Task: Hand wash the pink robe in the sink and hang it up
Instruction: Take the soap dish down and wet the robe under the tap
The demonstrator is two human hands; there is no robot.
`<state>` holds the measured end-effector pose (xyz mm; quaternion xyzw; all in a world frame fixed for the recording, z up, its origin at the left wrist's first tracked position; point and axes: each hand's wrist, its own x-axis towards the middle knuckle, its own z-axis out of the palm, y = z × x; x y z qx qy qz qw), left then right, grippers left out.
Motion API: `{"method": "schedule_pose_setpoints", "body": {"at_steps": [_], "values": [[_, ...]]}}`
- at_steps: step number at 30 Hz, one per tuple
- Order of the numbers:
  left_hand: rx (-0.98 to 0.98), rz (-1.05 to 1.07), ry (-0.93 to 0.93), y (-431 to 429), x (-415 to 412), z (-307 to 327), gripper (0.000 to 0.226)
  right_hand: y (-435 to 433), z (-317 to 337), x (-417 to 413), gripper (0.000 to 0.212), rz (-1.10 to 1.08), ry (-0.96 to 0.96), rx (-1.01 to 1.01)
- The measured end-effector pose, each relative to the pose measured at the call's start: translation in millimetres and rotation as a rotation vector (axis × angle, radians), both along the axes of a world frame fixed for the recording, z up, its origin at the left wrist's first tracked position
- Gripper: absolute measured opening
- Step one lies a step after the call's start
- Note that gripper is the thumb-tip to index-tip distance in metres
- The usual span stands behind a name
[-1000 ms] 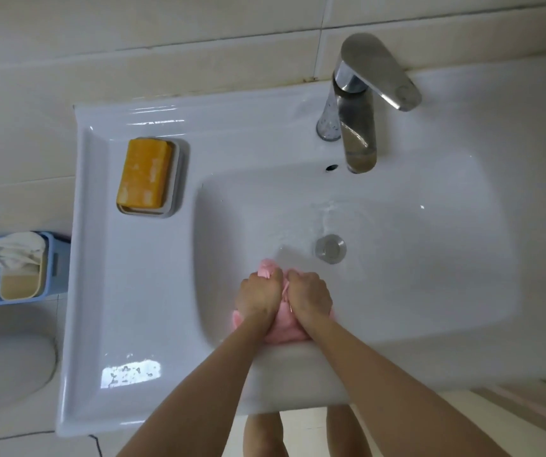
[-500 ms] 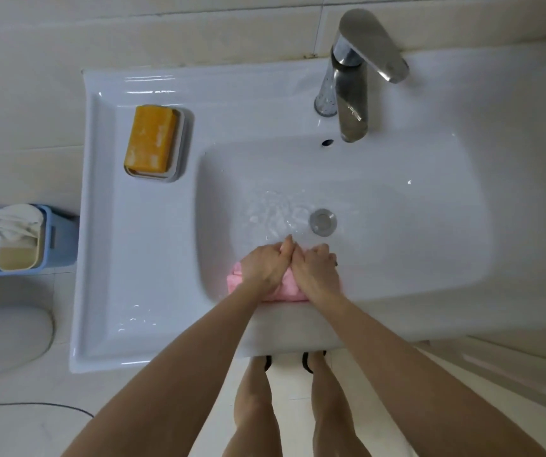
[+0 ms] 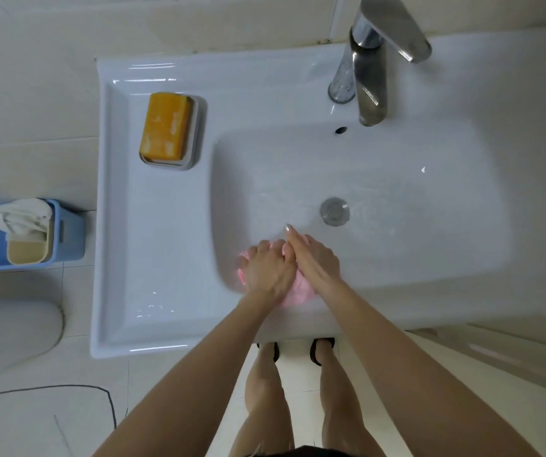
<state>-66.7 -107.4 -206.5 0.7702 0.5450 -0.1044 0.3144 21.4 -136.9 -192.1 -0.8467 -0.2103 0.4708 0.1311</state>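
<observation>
Hands meet at the near wall of the basin: left hand [image 3: 266, 268] grips the bunched pink robe [image 3: 298, 293] with curled fingers, while right hand [image 3: 316, 258] presses on it with the fingers that show extended, the two touching. The robe lies against the near slope of the sink [image 3: 166, 225], mostly hidden beneath them. Stage is judged as mid-wash scrubbing; rinsing, wringing and hanging appear not yet done. Count: two hands, one robe, one sink, one drain [image 3: 334, 211], one faucet [image 3: 373, 77], one orange soap bar [image 3: 164, 127], one dish [image 3: 196, 140], one blue bin [image 3: 67, 235].
</observation>
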Motion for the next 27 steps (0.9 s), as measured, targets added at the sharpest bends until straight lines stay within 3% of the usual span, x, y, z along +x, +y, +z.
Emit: {"method": "schedule_pose_setpoints", "body": {"at_steps": [7,21,27], "values": [[-0.042,0.254,-0.033,8.8,11.8,3.2,0.051,13.3,-10.1,-11.1,0.046,-0.148,-0.081,0.079],[-0.164,0.366,-0.181,28.1,13.7,-14.3,0.041,23.8,-30.5,4.3,0.025,-0.257,0.048,0.039],[-0.283,0.445,-0.273,34.6,11.9,-15.1,0.037,23.4,-39.3,4.3,0.023,-0.411,0.137,0.079]]}}
